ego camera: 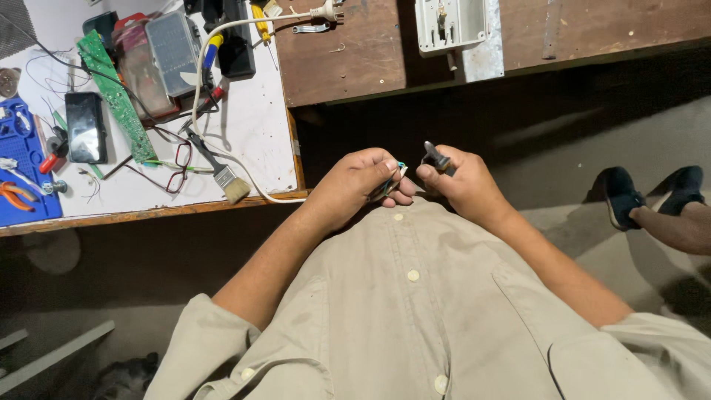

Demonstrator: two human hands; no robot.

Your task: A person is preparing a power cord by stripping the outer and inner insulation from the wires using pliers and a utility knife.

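Observation:
My left hand [359, 184] is closed around a small bundle of thin wires [398, 170] whose coloured ends stick out past the thumb. My right hand [459, 181] grips a small dark metal tool [435, 156], its tip pointing up beside the wire ends. Both hands are held close together in front of my chest, over my beige buttoned shirt [415, 296], just off the front edge of the white workbench [252, 126].
On the white workbench lie a paintbrush [222, 172], a green circuit board [115, 92], a black phone [85, 127], a clear parts box [172, 52], a white cable with plug [326, 12] and a blue mat [22, 174]. A brown table [348, 52] carries a white box [448, 24]. Another person's shoes [644, 194] are at right.

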